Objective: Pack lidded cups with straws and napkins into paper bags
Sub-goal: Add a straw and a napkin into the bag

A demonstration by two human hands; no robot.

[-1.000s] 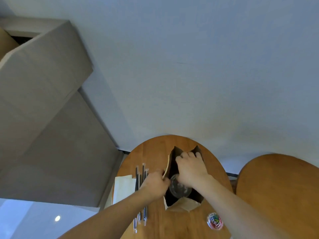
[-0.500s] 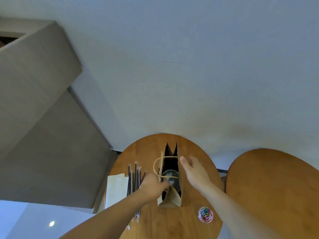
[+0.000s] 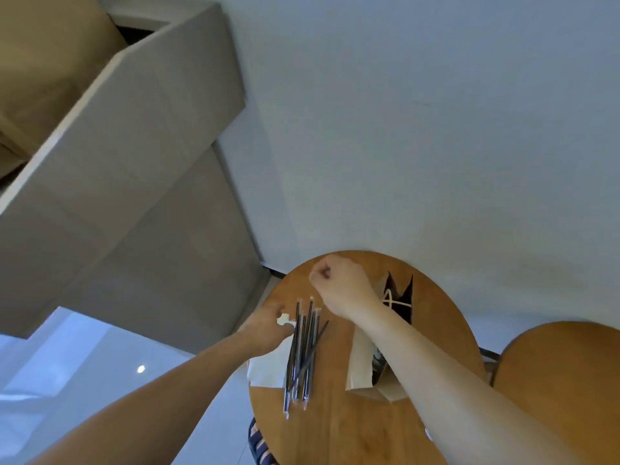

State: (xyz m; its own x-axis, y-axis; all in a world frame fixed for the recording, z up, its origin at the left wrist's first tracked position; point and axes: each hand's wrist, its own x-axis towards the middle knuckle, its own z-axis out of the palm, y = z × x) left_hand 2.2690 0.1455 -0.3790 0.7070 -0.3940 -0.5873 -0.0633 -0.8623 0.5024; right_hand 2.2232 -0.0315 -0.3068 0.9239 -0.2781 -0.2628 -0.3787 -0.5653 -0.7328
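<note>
On the round wooden worktop (image 3: 335, 431), seen from the head camera, a brown paper bag (image 3: 360, 364) is standing upright towards the right side, its mouth gaping open and a pale twine handle (image 3: 396, 302) arching over the dark opening. The right forearm is crossing in front of the bag and covering most of its inside, so what is lying in it cannot be made out. A bundle of black straws in clear wrappers (image 3: 303, 350) is lying just left of the bag, fanned slightly, with its left edge overlapping the white paper napkins (image 3: 268, 367), which are lying flat at the worktop's left rim. The left hand (image 3: 268, 325) is resting on the far end of the napkins, its fingers pinching a raised white corner. The right hand (image 3: 339, 283) is hanging above the far ends of the straws, clenched into a fist with nothing visible inside it. A second wooden worktop (image 3: 553, 380) is showing at the right edge, and a grey upholstered block (image 3: 117, 196) is filling the left.
</note>
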